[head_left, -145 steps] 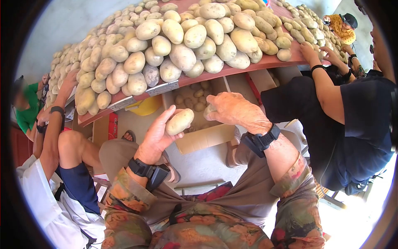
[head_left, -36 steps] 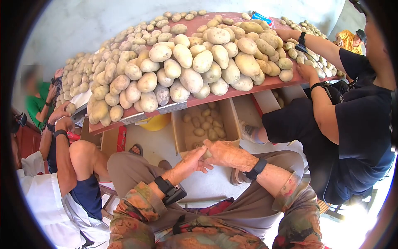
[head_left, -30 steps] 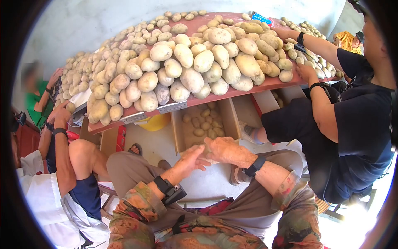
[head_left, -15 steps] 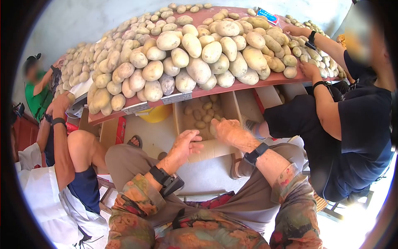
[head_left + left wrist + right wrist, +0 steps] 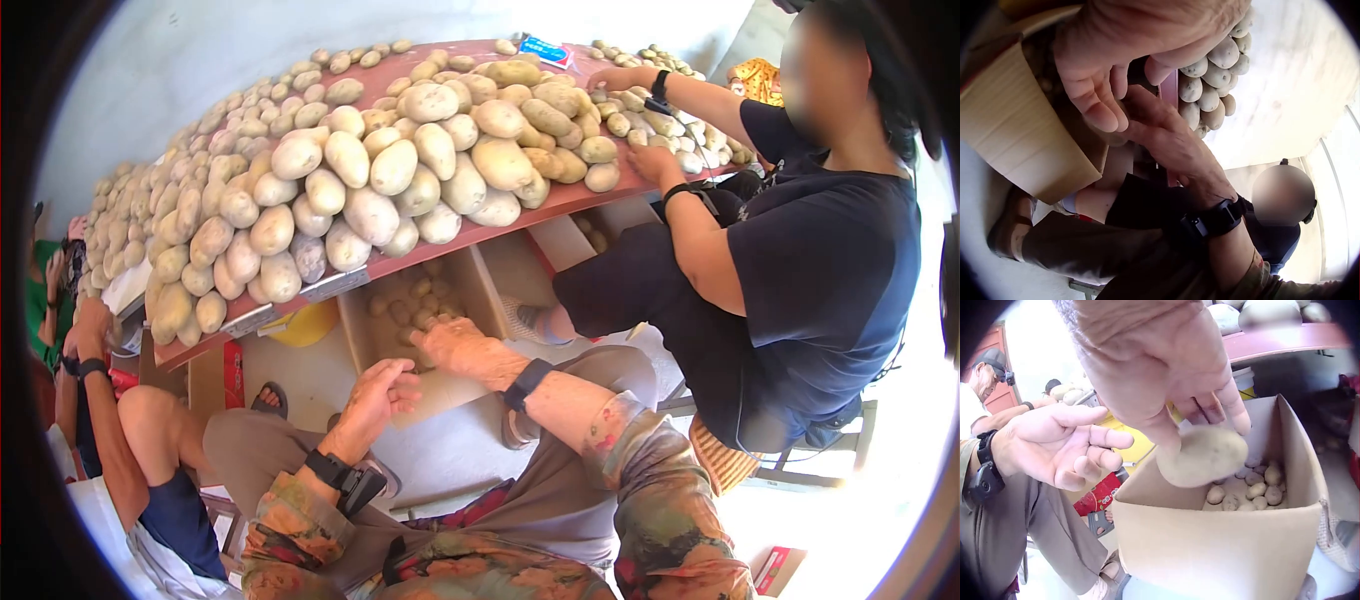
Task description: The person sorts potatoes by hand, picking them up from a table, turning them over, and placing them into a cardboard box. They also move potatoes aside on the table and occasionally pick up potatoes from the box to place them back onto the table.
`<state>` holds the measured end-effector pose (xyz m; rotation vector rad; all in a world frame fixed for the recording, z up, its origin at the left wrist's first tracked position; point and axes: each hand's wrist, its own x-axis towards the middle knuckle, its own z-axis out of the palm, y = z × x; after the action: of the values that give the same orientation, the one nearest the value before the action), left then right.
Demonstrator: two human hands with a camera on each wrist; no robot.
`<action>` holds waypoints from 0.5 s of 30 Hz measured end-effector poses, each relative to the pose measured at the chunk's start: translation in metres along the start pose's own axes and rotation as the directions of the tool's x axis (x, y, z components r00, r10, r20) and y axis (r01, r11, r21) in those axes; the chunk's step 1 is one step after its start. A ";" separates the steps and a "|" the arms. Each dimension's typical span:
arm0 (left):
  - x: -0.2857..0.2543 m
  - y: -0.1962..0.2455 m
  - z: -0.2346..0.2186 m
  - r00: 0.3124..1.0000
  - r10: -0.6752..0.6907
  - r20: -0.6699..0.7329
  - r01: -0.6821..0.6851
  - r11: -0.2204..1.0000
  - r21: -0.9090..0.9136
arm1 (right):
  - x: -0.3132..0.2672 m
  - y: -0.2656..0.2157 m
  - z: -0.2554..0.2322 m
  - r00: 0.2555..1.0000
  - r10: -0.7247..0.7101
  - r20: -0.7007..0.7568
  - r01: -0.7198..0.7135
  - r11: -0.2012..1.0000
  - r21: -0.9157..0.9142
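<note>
A pale oval potato point(image 5: 1200, 456) is held by my right hand point(image 5: 465, 352) above the near end of an open cardboard box point(image 5: 1210, 544); thumb and fingertips grip its upper side. In the head view the hand mostly hides this potato. My left hand point(image 5: 375, 398) is beside it on the left, holding nothing, palm turned inward and fingers loosely bent. The right wrist view shows that palm bare. Several smaller potatoes point(image 5: 1257, 487) lie on the bottom of the box.
A large heap of potatoes point(image 5: 390, 165) covers much of the red table point(image 5: 560, 200), whose edge overhangs the box. A yellow tub point(image 5: 305, 325) stands under the table. A person in black point(image 5: 820, 250) sits close on the right; another person's knee point(image 5: 150, 410) is at left.
The potato seen in my left hand 4.8 s ago is gone from it. My hands came together, then parted, the right reaching over the box. The head view has swung right.
</note>
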<state>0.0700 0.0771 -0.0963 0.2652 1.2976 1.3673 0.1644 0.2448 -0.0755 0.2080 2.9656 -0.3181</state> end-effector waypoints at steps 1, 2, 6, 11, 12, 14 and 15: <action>0.000 -0.001 0.000 1.000 0.003 0.003 -0.003 1.000 0.001 | 0.000 -0.001 0.000 1.000 0.011 0.001 -0.011 1.000 -0.015; 0.000 -0.002 -0.001 1.000 0.005 0.006 -0.005 1.000 0.002 | 0.000 -0.002 0.001 1.000 0.015 0.019 -0.015 1.000 -0.017; 0.004 -0.005 -0.003 1.000 -0.020 0.014 0.020 1.000 0.018 | 0.002 -0.008 0.002 0.995 0.012 0.100 -0.007 0.999 -0.046; 0.005 -0.006 0.000 0.998 -0.026 0.054 0.026 1.000 0.011 | -0.006 -0.010 0.011 0.999 -0.041 0.017 0.042 0.996 -0.074; 0.005 -0.006 0.001 0.998 -0.032 0.060 0.031 0.999 0.014 | -0.008 -0.010 0.008 0.999 -0.035 0.033 0.037 0.997 -0.064; 0.007 -0.008 0.001 0.997 -0.046 0.069 0.044 0.999 0.021 | -0.009 -0.013 0.001 0.998 -0.024 0.064 0.027 0.999 -0.039; 0.007 -0.008 0.002 0.996 -0.050 0.068 0.049 0.999 0.021 | -0.010 -0.014 0.000 0.998 -0.022 0.061 0.024 0.999 -0.039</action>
<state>0.0739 0.0815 -0.1059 0.2888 1.2534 1.2939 0.1718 0.2305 -0.0710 0.1565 2.9139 -0.2628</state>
